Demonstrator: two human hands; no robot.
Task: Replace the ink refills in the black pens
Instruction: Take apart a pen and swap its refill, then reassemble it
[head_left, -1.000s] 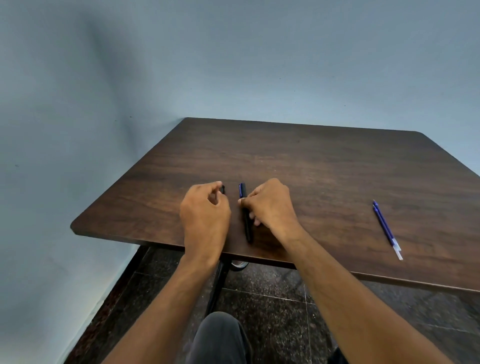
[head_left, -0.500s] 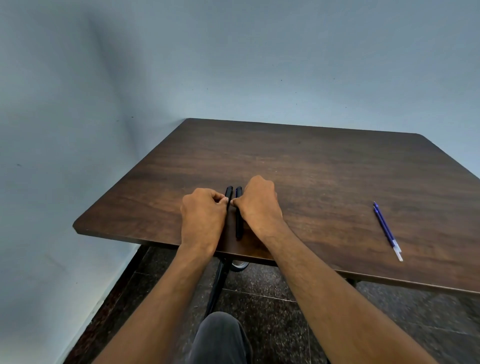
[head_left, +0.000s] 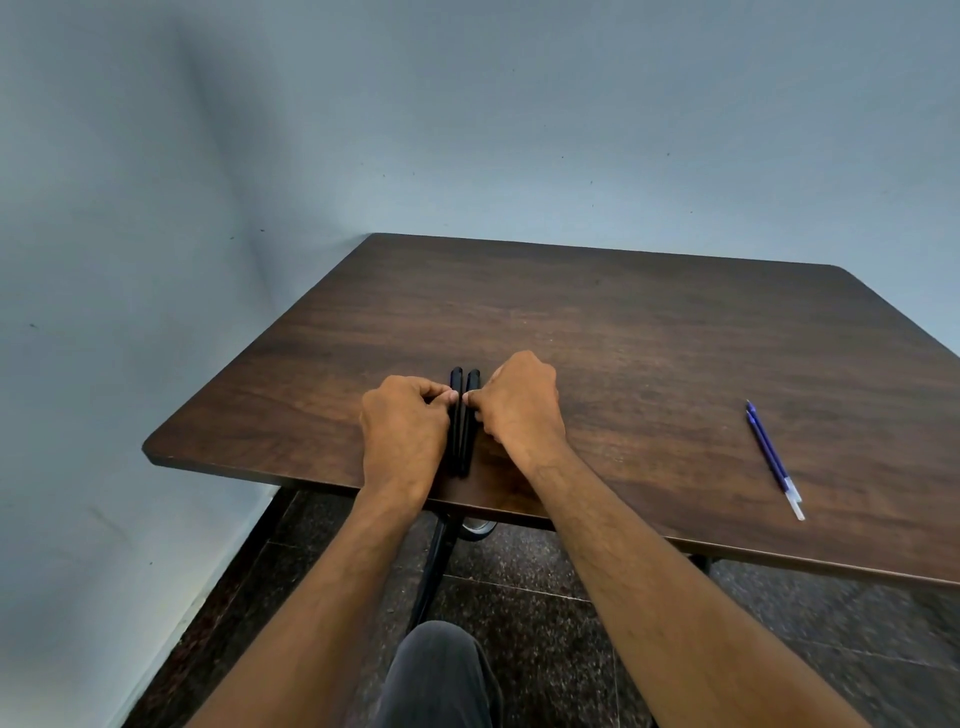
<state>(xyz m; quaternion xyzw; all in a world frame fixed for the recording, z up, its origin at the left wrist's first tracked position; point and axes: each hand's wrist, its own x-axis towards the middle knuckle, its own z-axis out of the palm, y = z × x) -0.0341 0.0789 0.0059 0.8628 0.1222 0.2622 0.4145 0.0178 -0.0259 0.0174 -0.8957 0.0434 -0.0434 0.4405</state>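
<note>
Two black pens lie side by side near the table's front edge, pointing away from me: the left pen (head_left: 455, 431) and the right pen (head_left: 469, 431). My left hand (head_left: 402, 431) has its fingers curled, with the thumb and fingertips pinching the left pen from the left. My right hand (head_left: 522, 408) pinches the right pen from the right in the same way. The two hands nearly meet over the pens. Two blue ink refills (head_left: 774, 460) with clear ends lie together far to the right.
The dark wooden table (head_left: 623, 338) stands in a corner of blue-grey walls. Its front edge runs just under my wrists. Below are a dark stone floor, the table's metal leg (head_left: 434, 566) and my knee (head_left: 439, 675).
Both hands came closer together and pushed the two pens into a parallel pair. A blue part seen on the right pen a second ago no longer shows.
</note>
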